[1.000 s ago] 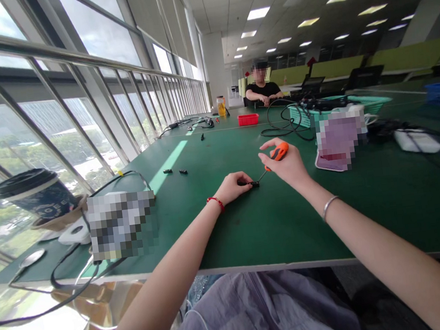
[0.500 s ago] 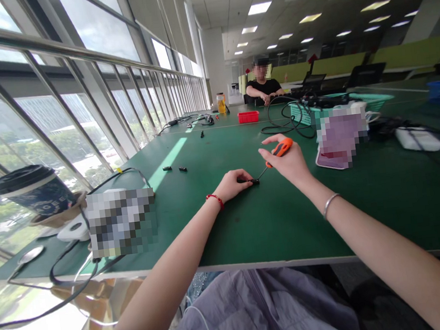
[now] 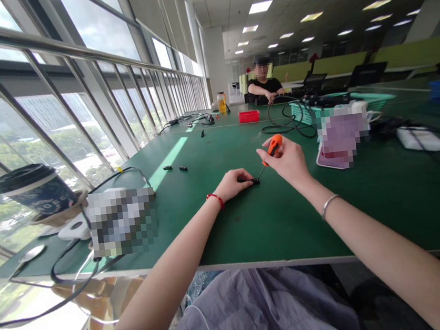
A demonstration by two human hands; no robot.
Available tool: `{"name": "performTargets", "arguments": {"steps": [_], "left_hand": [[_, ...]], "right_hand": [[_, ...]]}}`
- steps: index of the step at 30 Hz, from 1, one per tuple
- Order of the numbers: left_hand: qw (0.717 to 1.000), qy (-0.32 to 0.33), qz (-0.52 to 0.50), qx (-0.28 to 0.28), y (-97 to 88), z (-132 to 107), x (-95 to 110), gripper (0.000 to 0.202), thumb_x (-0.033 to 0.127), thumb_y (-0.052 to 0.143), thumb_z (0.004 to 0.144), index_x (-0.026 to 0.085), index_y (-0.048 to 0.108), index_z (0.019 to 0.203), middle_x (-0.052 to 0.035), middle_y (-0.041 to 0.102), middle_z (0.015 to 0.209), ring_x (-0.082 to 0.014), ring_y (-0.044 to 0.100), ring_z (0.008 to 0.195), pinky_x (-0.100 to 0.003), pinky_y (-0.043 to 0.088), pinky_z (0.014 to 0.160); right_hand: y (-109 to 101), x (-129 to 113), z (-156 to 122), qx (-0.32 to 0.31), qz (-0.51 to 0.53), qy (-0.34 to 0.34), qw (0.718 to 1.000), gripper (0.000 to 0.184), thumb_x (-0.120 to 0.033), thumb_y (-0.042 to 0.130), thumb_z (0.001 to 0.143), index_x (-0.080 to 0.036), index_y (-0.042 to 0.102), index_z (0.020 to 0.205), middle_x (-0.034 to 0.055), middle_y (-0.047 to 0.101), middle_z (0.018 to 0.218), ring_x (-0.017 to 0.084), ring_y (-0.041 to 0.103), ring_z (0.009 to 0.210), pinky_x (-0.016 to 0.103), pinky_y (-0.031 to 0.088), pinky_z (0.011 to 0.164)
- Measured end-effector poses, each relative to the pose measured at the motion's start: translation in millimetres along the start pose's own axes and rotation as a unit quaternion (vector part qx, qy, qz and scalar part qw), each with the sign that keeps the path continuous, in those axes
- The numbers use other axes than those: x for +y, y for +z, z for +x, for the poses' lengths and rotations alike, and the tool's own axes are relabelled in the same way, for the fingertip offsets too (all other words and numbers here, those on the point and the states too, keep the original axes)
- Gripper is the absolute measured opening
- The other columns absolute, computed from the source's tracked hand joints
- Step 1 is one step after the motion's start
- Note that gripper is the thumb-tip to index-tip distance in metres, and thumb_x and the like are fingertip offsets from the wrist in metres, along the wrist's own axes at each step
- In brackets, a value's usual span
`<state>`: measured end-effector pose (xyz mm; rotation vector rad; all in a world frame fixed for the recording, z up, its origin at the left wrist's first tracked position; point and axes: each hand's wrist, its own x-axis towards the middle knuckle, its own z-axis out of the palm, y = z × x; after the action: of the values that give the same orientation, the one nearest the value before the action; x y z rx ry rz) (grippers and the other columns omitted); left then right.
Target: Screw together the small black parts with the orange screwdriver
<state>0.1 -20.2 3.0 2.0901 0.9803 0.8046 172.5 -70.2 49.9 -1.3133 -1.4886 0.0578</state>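
Observation:
My left hand (image 3: 236,183) rests on the green tabletop, fingers closed on a small black part (image 3: 254,181) whose other end is hidden under them. My right hand (image 3: 286,158) grips an orange-and-black screwdriver (image 3: 275,145) by its handle. The screwdriver is tilted, and its thin shaft runs down to the left, the tip at the exposed end of the black part. Whether the tip sits in a screw is too small to make out. Two similar small black pieces (image 3: 183,168) lie further left, and another dark piece (image 3: 202,133) lies beyond them.
At left are a lidded paper cup (image 3: 34,191), a spoon (image 3: 31,254) and cables. A red tray (image 3: 249,116) and a jar (image 3: 221,103) stand far back. Right are a phone (image 3: 338,141), a teal basket (image 3: 379,98) and a white box (image 3: 420,139). A person (image 3: 264,86) sits opposite.
My right hand has turned, and the screwdriver's handle has swung left and stands more upright. Its tip stays at the black part. My left hand has stayed in place.

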Motion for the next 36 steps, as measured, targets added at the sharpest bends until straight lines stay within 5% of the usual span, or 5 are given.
{"name": "performTargets", "arguments": {"steps": [5,11,18,25,36], "left_hand": [[1.000,-0.005,-0.001,0.000,0.3,1.2,-1.7,0.009,0.018,0.066,0.073,0.012,0.067,0.079,-0.0050,0.069,0.080,-0.0139,0.061,0.076,-0.028,0.049,0.078],[1.000,-0.008,0.001,-0.001,0.9,1.0,-0.8,0.009,0.018,0.065,0.073,0.012,0.067,0.080,-0.0047,0.069,0.079,-0.0133,0.060,0.074,-0.027,0.049,0.077],[1.000,-0.004,-0.001,-0.002,-0.3,0.8,-0.3,0.010,0.019,0.066,0.073,0.012,0.066,0.080,-0.0048,0.069,0.080,-0.0136,0.061,0.075,-0.029,0.049,0.079],[1.000,-0.008,-0.001,-0.001,-0.2,0.2,2.7,0.010,0.019,0.066,0.073,0.011,0.066,0.079,-0.0053,0.069,0.080,-0.0139,0.060,0.075,-0.029,0.049,0.079],[1.000,-0.002,0.001,-0.003,0.3,1.7,-1.1,0.011,0.020,0.066,0.073,0.011,0.066,0.080,-0.0053,0.069,0.080,-0.0138,0.061,0.075,-0.029,0.049,0.079]], "right_hand": [[1.1,0.1,-1.6,-0.020,0.027,-0.001,0.999,0.019,-0.040,0.059,0.073,-0.022,0.061,0.081,-0.0021,0.052,0.058,0.015,0.049,0.054,0.029,0.040,0.057],[-0.4,3.0,-0.1,0.001,0.012,0.001,1.000,0.049,-0.038,0.064,0.066,-0.023,0.053,0.111,-0.0036,0.053,0.066,0.017,0.053,0.057,0.029,0.039,0.056],[-1.6,0.3,1.9,-0.021,0.029,0.028,0.999,0.021,-0.043,0.062,0.071,-0.023,0.062,0.078,-0.0032,0.047,0.053,0.015,0.049,0.053,0.028,0.037,0.054],[-3.1,-1.0,-0.7,0.044,0.028,0.002,0.999,0.046,-0.038,0.067,0.065,-0.023,0.056,0.107,-0.0038,0.053,0.064,0.016,0.051,0.054,0.029,0.040,0.055],[-1.5,3.9,3.9,0.013,0.044,0.025,0.999,0.019,-0.036,0.062,0.069,-0.022,0.061,0.081,-0.0026,0.051,0.059,0.015,0.050,0.055,0.028,0.039,0.056]]}}
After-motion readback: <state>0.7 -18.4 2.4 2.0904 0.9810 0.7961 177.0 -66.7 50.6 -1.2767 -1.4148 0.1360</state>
